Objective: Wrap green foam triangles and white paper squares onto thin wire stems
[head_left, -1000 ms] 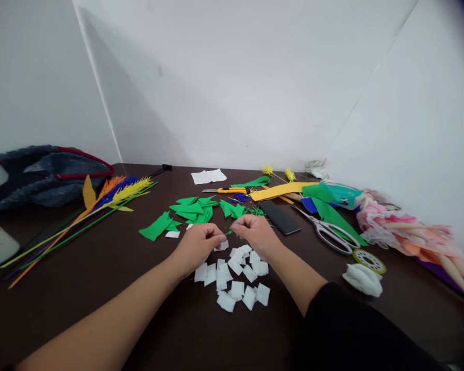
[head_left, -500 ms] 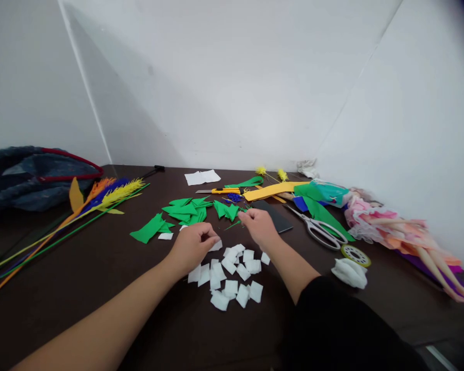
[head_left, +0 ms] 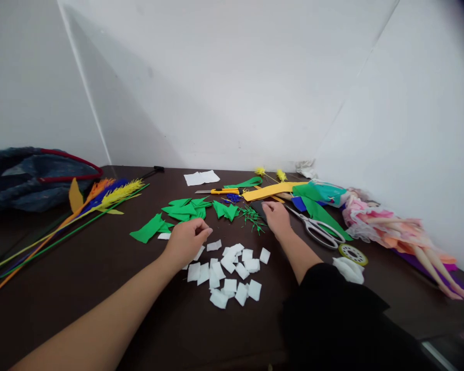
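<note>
My left hand [head_left: 187, 240] hovers over the left side of a scatter of small white paper squares [head_left: 229, 263], thumb and forefinger pinched together. Anything between those fingertips is too small to make out. Above the near edge of a flat black pad [head_left: 259, 207] is my right hand [head_left: 277, 219], its fingers also closed in a pinch, their contents unclear. Thin green paper shreds [head_left: 253, 219] lie just left of it. Between and beyond the hands are cut green paper pieces [head_left: 226, 210] and a larger pile of green leaf shapes [head_left: 187, 208].
A yellow utility knife [head_left: 226, 191] lies at the back with its blade out. To the right are scissors [head_left: 319, 231], a tape roll [head_left: 353, 254] and a doll [head_left: 394, 221]. Paper-tufted stems [head_left: 112, 198] and a dark blue bag [head_left: 27, 178] occupy the left.
My right hand has shifted right, from the green shreds to the black pad, uncovering the shreds. My left hand has drawn slightly left, away from a white square.
</note>
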Demonstrator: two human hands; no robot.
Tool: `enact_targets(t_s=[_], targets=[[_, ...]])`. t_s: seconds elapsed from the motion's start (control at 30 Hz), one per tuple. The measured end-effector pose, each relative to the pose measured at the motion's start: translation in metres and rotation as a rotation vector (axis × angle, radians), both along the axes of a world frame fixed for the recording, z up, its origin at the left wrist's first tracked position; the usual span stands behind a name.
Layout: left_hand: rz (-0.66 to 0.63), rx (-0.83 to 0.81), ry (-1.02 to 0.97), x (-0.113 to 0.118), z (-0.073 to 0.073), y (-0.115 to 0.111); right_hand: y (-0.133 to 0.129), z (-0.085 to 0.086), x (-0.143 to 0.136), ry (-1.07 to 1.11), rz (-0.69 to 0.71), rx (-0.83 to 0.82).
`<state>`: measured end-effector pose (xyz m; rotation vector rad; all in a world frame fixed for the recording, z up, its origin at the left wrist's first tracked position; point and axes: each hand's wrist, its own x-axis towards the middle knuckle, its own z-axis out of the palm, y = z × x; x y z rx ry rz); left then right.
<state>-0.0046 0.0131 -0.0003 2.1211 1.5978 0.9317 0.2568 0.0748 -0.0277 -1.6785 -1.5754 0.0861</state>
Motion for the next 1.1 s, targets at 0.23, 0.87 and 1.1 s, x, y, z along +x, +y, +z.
enact_targets(t_s=[0.23,0.87,1.1], targets=[[0.031,0.050,0.059,-0.008,-0.002,0.007,-0.035,0.012,-0.060,-0.232,0.611,-0.050],[-0.208,-0.133,-0.175,-0.016,-0.010,0.002,-0.042,0.010,-0.100,0.048,0.720,-0.204],[-0.304,-0.324,-0.596,-0.010,-0.007,-0.004,-0.054,0.022,-0.106,0.318,0.722,-0.190]])
